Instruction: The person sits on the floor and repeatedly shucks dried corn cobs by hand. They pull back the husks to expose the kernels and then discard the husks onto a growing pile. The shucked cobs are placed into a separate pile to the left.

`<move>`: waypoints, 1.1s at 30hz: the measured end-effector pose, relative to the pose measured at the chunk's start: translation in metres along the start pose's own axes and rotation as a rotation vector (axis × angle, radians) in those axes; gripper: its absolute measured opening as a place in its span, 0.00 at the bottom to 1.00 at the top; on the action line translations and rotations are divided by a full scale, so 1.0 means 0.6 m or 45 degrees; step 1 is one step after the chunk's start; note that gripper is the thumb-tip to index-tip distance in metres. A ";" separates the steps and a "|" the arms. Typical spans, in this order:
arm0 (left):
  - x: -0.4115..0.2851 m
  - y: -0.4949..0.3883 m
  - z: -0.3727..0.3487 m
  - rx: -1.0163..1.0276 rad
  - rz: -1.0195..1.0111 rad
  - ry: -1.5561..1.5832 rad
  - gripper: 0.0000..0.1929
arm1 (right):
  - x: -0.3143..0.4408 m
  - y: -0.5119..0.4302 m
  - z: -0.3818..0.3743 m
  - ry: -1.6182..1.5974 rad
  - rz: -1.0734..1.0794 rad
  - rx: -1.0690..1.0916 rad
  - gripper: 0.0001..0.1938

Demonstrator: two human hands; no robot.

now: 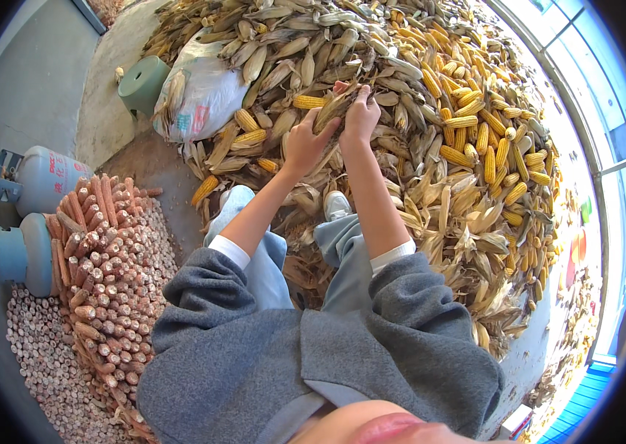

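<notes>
Both hands are together over a heap of corn. My left hand (308, 139) is closed around the lower part of an ear of corn in its dry husk (331, 111). Higher on the same ear, my right hand (361, 114) pinches the husk near its tip. Whether kernels show under the husk is hidden by the fingers. Just left of the ear lies a bare yellow corn cob (309, 102). Unhusked ears (291, 41) are piled beyond the hands, and loose dry husks (452, 222) lie to the right.
Husked yellow ears (474, 122) form a pile at the right. A white woven sack (207, 89) and a green plastic stool (144, 80) stand at the upper left. Stacked shelled cobs (107, 266) and gas cylinders (49, 177) are at the left, beside the wall.
</notes>
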State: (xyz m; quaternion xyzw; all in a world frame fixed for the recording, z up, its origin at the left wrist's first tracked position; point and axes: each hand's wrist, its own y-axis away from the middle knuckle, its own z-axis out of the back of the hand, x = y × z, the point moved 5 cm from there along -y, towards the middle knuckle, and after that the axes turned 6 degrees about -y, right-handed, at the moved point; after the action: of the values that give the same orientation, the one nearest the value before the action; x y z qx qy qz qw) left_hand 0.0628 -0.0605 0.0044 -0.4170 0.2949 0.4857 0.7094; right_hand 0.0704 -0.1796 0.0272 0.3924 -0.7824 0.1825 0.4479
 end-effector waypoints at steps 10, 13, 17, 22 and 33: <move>0.006 -0.009 -0.001 -0.062 -0.018 0.235 0.25 | -0.016 -0.001 0.018 -0.384 -0.256 -0.388 0.14; -0.013 -0.017 0.006 -0.164 -0.193 0.192 0.24 | -0.005 0.020 -0.003 -0.434 -0.170 -0.305 0.15; -0.009 -0.020 0.012 -0.003 0.071 0.575 0.19 | -0.015 0.027 -0.025 -0.642 -0.095 -0.044 0.15; 0.020 -0.042 0.021 -0.056 0.260 0.914 0.23 | -0.003 0.041 -0.054 -0.752 -0.186 0.129 0.16; 0.166 -0.078 0.074 -0.310 0.844 1.343 0.46 | 0.055 0.133 -0.045 0.262 0.218 0.842 0.19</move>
State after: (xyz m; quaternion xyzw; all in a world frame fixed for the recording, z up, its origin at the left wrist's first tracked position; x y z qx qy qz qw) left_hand 0.1424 0.0142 -0.0422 -0.5645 0.6609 0.4389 0.2279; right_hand 0.0135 -0.1272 0.0747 0.4288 -0.6619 0.5013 0.3560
